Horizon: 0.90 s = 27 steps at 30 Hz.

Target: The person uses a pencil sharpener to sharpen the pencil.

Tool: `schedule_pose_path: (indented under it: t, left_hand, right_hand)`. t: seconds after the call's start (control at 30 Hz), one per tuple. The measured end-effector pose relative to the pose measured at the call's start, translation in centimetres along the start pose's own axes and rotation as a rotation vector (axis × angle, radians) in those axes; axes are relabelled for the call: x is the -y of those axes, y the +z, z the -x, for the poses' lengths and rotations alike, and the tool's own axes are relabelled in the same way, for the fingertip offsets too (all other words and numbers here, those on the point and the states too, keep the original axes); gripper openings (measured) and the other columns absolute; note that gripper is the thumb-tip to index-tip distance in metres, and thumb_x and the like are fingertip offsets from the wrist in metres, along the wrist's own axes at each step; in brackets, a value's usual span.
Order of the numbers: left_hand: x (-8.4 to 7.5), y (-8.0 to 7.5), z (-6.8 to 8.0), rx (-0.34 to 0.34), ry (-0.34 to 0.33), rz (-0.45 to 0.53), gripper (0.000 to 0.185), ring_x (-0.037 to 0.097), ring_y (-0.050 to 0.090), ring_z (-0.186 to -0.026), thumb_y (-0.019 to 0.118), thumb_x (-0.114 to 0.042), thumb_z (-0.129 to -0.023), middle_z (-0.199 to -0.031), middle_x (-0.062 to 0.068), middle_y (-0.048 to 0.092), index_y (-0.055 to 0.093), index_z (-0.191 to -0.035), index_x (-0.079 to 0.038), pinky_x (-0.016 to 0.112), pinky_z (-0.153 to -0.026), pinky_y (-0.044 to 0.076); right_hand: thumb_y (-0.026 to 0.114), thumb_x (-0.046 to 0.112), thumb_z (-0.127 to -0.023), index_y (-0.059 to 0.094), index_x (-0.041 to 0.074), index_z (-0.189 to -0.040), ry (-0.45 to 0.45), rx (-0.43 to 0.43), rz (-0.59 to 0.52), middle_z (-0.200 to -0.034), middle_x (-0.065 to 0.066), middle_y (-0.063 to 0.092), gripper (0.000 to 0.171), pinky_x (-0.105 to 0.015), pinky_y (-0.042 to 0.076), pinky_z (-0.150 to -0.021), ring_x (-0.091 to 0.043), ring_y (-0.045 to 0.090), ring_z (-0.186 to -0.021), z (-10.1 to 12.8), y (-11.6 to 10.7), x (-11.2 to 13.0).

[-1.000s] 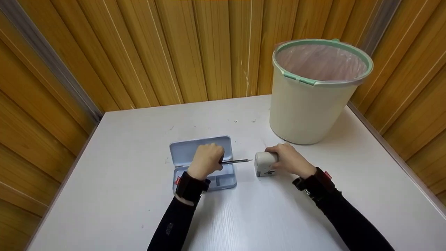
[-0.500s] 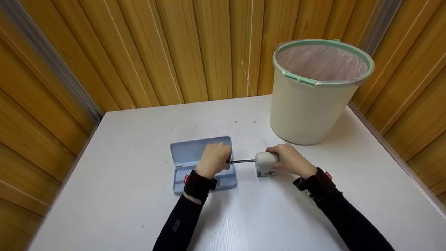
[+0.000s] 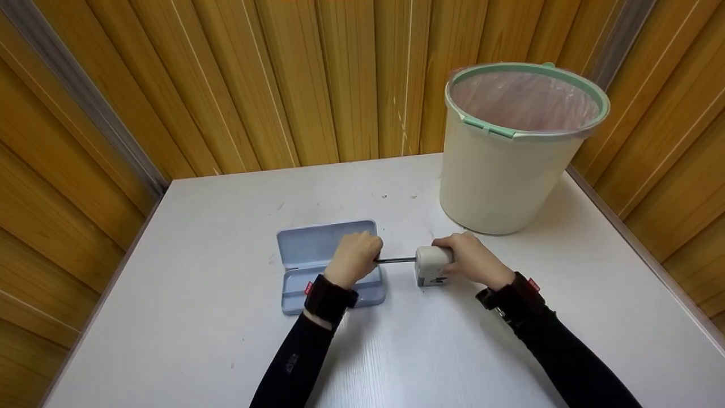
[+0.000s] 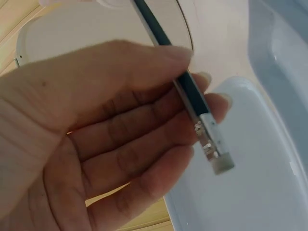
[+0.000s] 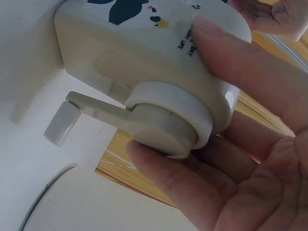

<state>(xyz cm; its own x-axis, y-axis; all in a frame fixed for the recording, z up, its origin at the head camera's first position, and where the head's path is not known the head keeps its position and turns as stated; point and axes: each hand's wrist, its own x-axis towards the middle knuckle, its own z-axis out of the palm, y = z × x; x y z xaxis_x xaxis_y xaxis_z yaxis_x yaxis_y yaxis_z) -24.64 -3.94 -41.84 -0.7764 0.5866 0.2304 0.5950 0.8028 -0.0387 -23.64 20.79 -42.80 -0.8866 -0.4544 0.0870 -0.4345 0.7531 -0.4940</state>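
Observation:
My left hand (image 3: 354,258) pinches a dark pencil (image 4: 195,96) between thumb and fingers, near its white ferrule and eraser end. From that hand the pencil runs level to the right, and its tip is hidden at the face of a cream crank pencil sharpener (image 3: 433,262). My right hand (image 3: 473,260) grips the sharpener from its right side. In the right wrist view the sharpener's crank handle (image 5: 98,110) sticks out, and a printed picture shows on its body. Beneath my left hand lies an open light-blue pencil case (image 3: 323,241) with compartments.
A cream bin (image 3: 493,181) with a green rim and a pinkish liner stands behind the sharpener at the back right. The white tabletop (image 3: 198,283) meets wood-panelled walls (image 3: 317,85) at its back and sides.
My left hand has moved right with the pencil, whose tip was in sight short of the sharpener and is now hidden at its face. My right hand and the sharpener have stayed in place.

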Motion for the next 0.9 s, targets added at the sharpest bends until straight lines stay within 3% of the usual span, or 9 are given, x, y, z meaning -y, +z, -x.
schedule_pose_path:
  t: [0.73,0.9]
  left_hand:
    - [-1.0,0.5,0.2,-0.092,0.052,-0.146,0.025,0.014,0.061,-0.054,0.071,0.010,-0.070,-0.060,-0.001,0.065,0.064,-0.063,-0.013,0.032,-0.048,0.052]
    - [-1.5,0.5,0.1,-0.083,0.053,-0.178,0.021,0.011,0.062,-0.056,0.074,0.005,-0.073,-0.064,-0.002,0.067,0.066,-0.066,-0.013,0.030,-0.049,0.053]
  right_hand:
    - [0.080,-0.003,-0.069,0.071,-0.001,-0.107,0.018,-0.003,0.021,-0.095,-0.014,0.074,0.040,-0.043,0.051,-0.081,-0.025,0.065,-0.084,-0.2,0.1,0.3]
    - [0.081,-0.003,-0.067,0.071,0.002,-0.104,0.022,0.001,0.021,-0.091,-0.011,0.073,0.038,-0.040,0.051,-0.077,-0.022,0.063,-0.081,-0.1,0.1,0.3]
